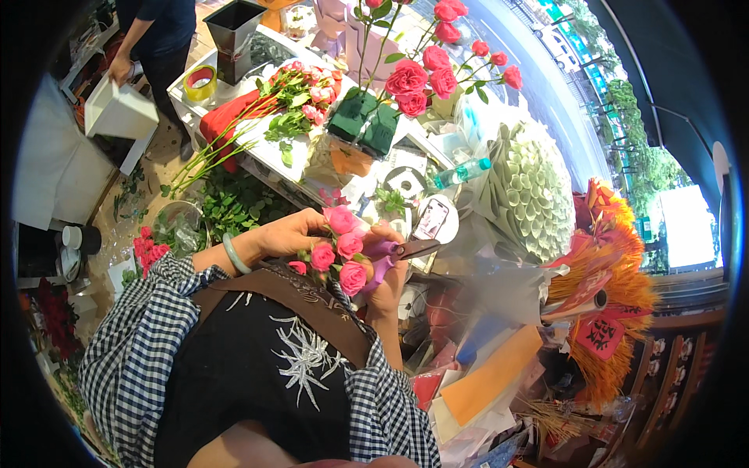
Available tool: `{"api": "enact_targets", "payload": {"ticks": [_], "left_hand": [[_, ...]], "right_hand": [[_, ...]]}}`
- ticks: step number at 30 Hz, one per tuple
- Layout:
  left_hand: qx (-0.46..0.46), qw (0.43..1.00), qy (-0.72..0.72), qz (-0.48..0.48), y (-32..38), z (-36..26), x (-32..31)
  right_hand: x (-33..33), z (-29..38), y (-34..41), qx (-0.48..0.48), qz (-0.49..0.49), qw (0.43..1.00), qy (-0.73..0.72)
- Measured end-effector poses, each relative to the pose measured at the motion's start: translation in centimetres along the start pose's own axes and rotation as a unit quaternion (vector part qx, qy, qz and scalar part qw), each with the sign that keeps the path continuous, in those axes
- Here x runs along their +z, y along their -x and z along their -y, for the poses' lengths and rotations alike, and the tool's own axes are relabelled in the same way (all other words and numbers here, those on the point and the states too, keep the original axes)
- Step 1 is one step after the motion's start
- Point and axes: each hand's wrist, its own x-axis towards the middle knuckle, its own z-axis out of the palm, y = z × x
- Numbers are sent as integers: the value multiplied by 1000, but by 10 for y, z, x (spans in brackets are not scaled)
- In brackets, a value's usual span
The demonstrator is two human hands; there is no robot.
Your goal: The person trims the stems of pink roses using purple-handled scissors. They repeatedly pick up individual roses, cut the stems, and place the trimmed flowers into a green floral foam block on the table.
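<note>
Close to the chest, my left hand (292,233) has its fingers at a small bunch of pink roses (350,245); the stems are mostly hidden. My right hand (389,275) holds purple-handled scissors (383,260) at the bunch's other side, their dark blades pointing away to the right. Beyond the hands, a block of green floral foam (363,124) on the table carries upright stems of pink roses (408,79). More cut roses (298,96) with long green stems lie to its left, partly on red material.
A white table (275,164) bears yellow tape (200,83), a dark tall vase (234,29), a teal bottle (462,173) and a phone (432,219). Another person (158,35) holds a white bucket (120,111) at upper left. A pale-green wrapped bouquet (526,193) stands to the right.
</note>
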Motion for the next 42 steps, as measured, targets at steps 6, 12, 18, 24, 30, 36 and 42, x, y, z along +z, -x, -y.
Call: {"api": "enact_targets", "payload": {"ticks": [6, 12, 18, 24, 30, 36, 42], "left_hand": [[74, 994, -47, -67, -2, -3, 8], [164, 937, -250, -178, -6, -3, 18], [169, 899, -367, -166, -6, -4, 21], [106, 946, -277, -130, -5, -8, 20], [100, 934, -340, -56, -10, -12, 19], [67, 931, -357, 33, -14, -15, 21], [59, 940, -332, 39, -12, -15, 19]], "right_hand": [[0, -6, -3, -35, -30, 991, 129], [12, -9, -2, -65, -41, 989, 125], [14, 0, -7, -53, -71, 982, 169], [3, 6, -6, -99, -83, 975, 181], [-12, 26, -16, -102, -42, 981, 158], [-14, 36, -30, 61, 127, 956, 256], [-9, 28, -25, 38, 103, 962, 251]]}}
